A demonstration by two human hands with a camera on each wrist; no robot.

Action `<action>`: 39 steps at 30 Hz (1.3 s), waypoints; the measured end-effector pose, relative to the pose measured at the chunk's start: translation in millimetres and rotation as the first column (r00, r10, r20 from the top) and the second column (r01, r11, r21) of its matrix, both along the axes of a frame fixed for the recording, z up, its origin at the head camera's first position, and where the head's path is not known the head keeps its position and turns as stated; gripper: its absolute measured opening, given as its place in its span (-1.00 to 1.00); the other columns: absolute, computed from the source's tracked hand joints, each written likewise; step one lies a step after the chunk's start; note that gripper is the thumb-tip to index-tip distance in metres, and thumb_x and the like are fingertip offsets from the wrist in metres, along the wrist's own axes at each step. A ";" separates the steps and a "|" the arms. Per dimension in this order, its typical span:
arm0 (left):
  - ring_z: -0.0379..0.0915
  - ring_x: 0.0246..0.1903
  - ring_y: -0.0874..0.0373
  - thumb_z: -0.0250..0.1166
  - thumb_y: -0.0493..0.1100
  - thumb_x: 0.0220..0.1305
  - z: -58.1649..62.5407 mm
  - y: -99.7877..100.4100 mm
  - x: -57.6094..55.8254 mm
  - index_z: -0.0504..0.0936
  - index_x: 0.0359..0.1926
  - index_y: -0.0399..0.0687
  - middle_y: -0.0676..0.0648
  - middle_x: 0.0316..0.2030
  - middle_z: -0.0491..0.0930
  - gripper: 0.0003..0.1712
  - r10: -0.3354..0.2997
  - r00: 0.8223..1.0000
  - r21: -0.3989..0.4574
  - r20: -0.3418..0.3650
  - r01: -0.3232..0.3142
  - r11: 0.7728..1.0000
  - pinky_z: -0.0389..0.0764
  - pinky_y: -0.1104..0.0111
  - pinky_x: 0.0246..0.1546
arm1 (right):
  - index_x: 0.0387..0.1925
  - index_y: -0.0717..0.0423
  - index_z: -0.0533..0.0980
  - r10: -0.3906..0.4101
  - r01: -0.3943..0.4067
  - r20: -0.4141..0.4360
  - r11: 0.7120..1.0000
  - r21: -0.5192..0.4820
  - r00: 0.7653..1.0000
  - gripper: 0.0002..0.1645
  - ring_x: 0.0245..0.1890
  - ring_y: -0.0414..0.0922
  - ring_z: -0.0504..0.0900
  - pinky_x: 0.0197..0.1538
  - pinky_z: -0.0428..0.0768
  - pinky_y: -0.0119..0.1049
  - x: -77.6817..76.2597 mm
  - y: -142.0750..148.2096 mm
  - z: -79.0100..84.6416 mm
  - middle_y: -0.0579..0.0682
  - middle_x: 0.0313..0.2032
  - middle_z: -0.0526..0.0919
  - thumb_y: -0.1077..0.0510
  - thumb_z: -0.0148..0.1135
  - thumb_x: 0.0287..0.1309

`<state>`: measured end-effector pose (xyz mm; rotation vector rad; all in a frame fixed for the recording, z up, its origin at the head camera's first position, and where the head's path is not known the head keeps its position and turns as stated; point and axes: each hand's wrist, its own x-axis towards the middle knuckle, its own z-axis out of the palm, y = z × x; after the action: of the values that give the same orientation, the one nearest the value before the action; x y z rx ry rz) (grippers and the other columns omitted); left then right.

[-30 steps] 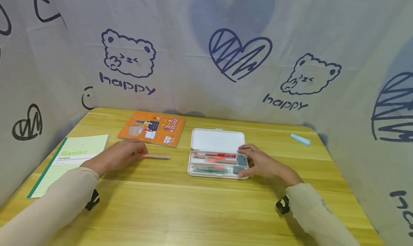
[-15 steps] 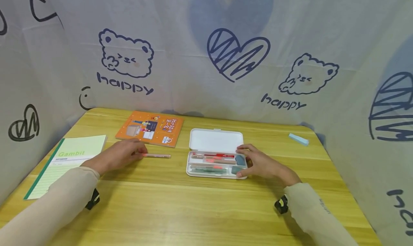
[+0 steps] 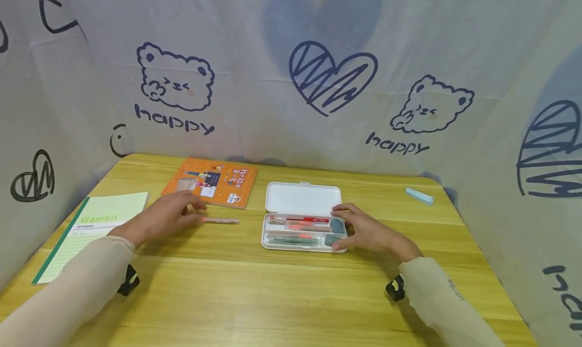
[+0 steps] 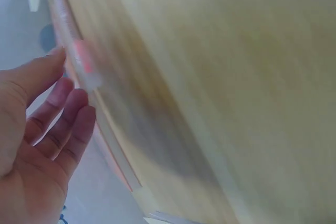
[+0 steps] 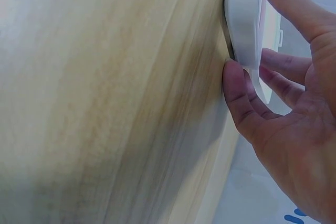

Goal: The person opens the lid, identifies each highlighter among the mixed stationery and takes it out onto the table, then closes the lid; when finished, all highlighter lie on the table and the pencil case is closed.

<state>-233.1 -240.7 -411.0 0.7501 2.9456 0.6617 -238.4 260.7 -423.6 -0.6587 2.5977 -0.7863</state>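
- Pencil case [image 3: 297, 247], white, one: on the table [image 3: 273, 296]; lid [image 3: 302, 198] folded back on its far side.
- Contents of the pencil case, far row: red pen [image 3: 313, 219], with paler pens beside it and a grey-blue piece [image 3: 337, 226] at the right end.
- Contents of the pencil case, near row: greenish pens [image 3: 293, 240], and a second grey-blue piece [image 3: 334, 240] at the right end; finer detail too small to tell.
- Right hand [image 3: 370, 231]: clamped about the right end of the pencil case, thumb at the near corner, fingers at the far one.
- Pink pen [image 3: 223, 220], slim: lies on the table left of the pencil case, apart from it, one end towards it.
- Left hand [image 3: 165, 215]: left of the pencil case, at the far end of the pink pen; thumb and fingers apart, loosely bent, nothing clamped between them. Contact of thumb and pen: cannot tell.
- Orange booklet [image 3: 238, 185], illustrated: left of and behind the pencil case.
- Notebook [image 3: 91, 231], pale green, marked "Gambit": farthest left of the pencil case, partly behind the left forearm.
- Light-blue strip [image 3: 419, 196]: well to the right of the pencil case, somewhat behind.
- Printed cloth [image 3: 245, 109], bears and hearts: behind the pencil case.
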 end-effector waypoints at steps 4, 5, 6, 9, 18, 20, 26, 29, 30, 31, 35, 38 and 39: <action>0.57 -0.20 0.16 0.43 -0.15 0.51 5.4 17.4 -3.7 0.75 0.13 -0.13 -0.10 0.00 0.76 -0.73 0.019 1.000 0.046 0.018 -0.020 0.999 0.64 0.19 -0.10 | 0.59 0.30 0.32 0.001 -0.001 -0.002 1.000 0.002 1.000 0.13 0.56 0.25 0.30 0.61 0.29 0.28 0.2 -0.2 1.5 0.22 0.64 0.18 -0.18 0.63 0.22; 0.58 -0.19 0.15 0.41 -0.15 0.52 5.7 24.1 -4.8 0.75 0.14 -0.14 -0.10 0.00 0.77 -0.73 0.013 1.000 0.056 0.020 -0.014 0.998 0.65 0.18 -0.09 | 0.58 0.30 0.32 0.001 -0.001 -0.002 1.000 0.001 1.000 0.13 0.56 0.25 0.30 0.61 0.29 0.28 0.2 -0.2 1.5 0.23 0.64 0.18 -0.18 0.63 0.22; 0.59 -0.18 0.14 0.40 -0.16 0.53 5.2 31.4 -6.1 0.75 0.14 -0.14 -0.11 0.00 0.78 -0.74 0.003 1.000 0.061 0.021 -0.004 0.998 0.66 0.18 -0.07 | 0.58 0.31 0.32 0.003 -0.003 -0.003 1.000 0.000 1.000 0.13 0.56 0.25 0.30 0.61 0.30 0.28 0.1 -0.3 1.4 0.23 0.64 0.18 -0.17 0.63 0.23; 0.61 -0.16 0.13 0.40 -0.18 0.53 1.7 56.4 -8.9 0.75 0.14 -0.15 -0.10 -0.02 0.79 -0.74 -0.038 0.999 0.083 0.030 0.035 0.996 0.68 0.16 -0.03 | 0.58 0.31 0.32 0.006 -0.006 0.000 1.000 -0.008 1.000 0.12 0.53 0.26 0.35 0.59 0.33 0.27 -0.2 -0.7 0.2 0.23 0.64 0.18 -0.17 0.62 0.24; 0.56 -0.15 0.15 0.40 -0.15 0.54 -16.6 121.3 -14.2 0.79 0.08 -0.07 0.02 -0.11 0.75 -0.80 -0.145 0.989 0.118 0.029 0.141 0.983 0.63 0.17 0.03 | 0.60 0.27 0.31 0.006 -0.006 0.009 1.000 -0.019 1.000 0.11 0.46 0.25 0.44 0.57 0.38 0.26 0.1 0.3 -2.4 0.22 0.65 0.17 -0.16 0.62 0.25; 0.54 -0.16 0.17 0.39 -0.14 0.54 -18.6 128.1 -15.2 0.81 0.05 -0.05 0.03 -0.13 0.74 -0.82 -0.142 0.989 0.122 0.047 0.135 0.983 0.61 0.18 0.03 | 0.60 0.27 0.30 0.006 -0.006 0.008 1.000 -0.018 1.000 0.12 0.47 0.25 0.43 0.57 0.37 0.26 0.0 0.2 -2.2 0.22 0.65 0.17 -0.17 0.61 0.25; 0.53 -0.20 0.19 0.44 -0.10 0.51 -18.6 139.8 -21.2 0.84 -0.03 -0.04 0.03 -0.18 0.74 -0.84 -0.097 0.991 0.089 0.093 0.088 0.992 0.63 0.21 0.01 | 0.60 0.27 0.30 -0.002 0.002 0.008 1.000 -0.010 1.000 0.12 0.49 0.26 0.40 0.59 0.34 0.28 0.0 1.4 -1.2 0.23 0.66 0.16 -0.17 0.61 0.25; 0.51 -0.23 0.18 0.46 -0.09 0.49 -16.2 144.7 -23.6 0.85 -0.07 -0.03 0.03 -0.20 0.73 -0.86 -0.101 0.989 0.060 0.111 0.095 0.994 0.63 0.23 -0.03 | 0.60 0.28 0.29 -0.001 0.001 0.008 1.000 -0.015 1.000 0.12 0.48 0.26 0.40 0.59 0.34 0.28 0.3 2.7 -0.9 0.24 0.65 0.16 -0.14 0.61 0.25; 0.51 -0.23 0.18 0.47 -0.10 0.48 -15.0 146.5 -23.8 0.84 -0.08 -0.02 0.04 -0.20 0.73 -0.87 -0.105 0.988 0.047 0.110 0.101 0.994 0.63 0.24 -0.03 | 0.60 0.29 0.29 -0.001 0.001 0.009 1.000 -0.017 1.000 0.12 0.48 0.26 0.40 0.59 0.34 0.28 0.3 3.0 -0.9 0.24 0.65 0.16 -0.14 0.62 0.25; 0.49 -0.23 0.18 0.47 -0.09 0.48 -14.1 148.3 -23.7 0.83 -0.10 -0.02 0.04 -0.21 0.72 -0.88 -0.109 0.988 0.033 0.110 0.106 0.994 0.62 0.25 -0.04 | 0.60 0.30 0.30 -0.001 0.001 0.009 1.000 -0.019 1.000 0.12 0.49 0.26 0.39 0.59 0.34 0.27 0.2 3.1 -1.0 0.24 0.65 0.16 -0.14 0.62 0.25; 0.47 -0.24 0.18 0.48 -0.10 0.47 -12.4 154.1 -22.8 0.79 -0.16 0.01 0.04 -0.24 0.68 -0.92 -0.128 0.989 -0.014 0.080 0.130 0.991 0.62 0.26 -0.04 | 0.59 0.29 0.30 -0.009 0.009 0.020 1.000 -0.018 1.000 0.12 0.50 0.26 0.39 0.60 0.33 0.27 0.0 2.4 -1.3 0.21 0.66 0.15 -0.15 0.62 0.25; 0.48 -0.24 0.19 0.47 -0.11 0.47 -14.0 155.3 -22.3 0.78 -0.16 0.00 0.04 -0.24 0.67 -0.91 -0.142 0.989 -0.012 0.041 0.143 0.990 0.63 0.25 -0.05 | 0.60 0.27 0.30 -0.015 0.016 0.030 1.000 -0.022 0.999 0.13 0.52 0.26 0.37 0.60 0.32 0.27 -0.7 0.6 -1.9 0.20 0.66 0.15 -0.16 0.62 0.24; 0.49 -0.23 0.19 0.47 -0.11 0.48 -14.8 155.1 -22.1 0.77 -0.15 -0.01 0.04 -0.24 0.67 -0.91 -0.145 0.989 0.000 0.029 0.145 0.989 0.64 0.25 -0.04 | 0.60 0.27 0.30 -0.015 0.015 0.030 1.000 -0.021 0.999 0.13 0.52 0.26 0.37 0.60 0.32 0.27 -1.1 0.2 -2.2 0.20 0.66 0.16 -0.17 0.62 0.24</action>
<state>-255.2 -85.6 -425.8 0.9350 2.8312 0.6528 -239.4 260.9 -425.9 -0.6293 2.5731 -0.8238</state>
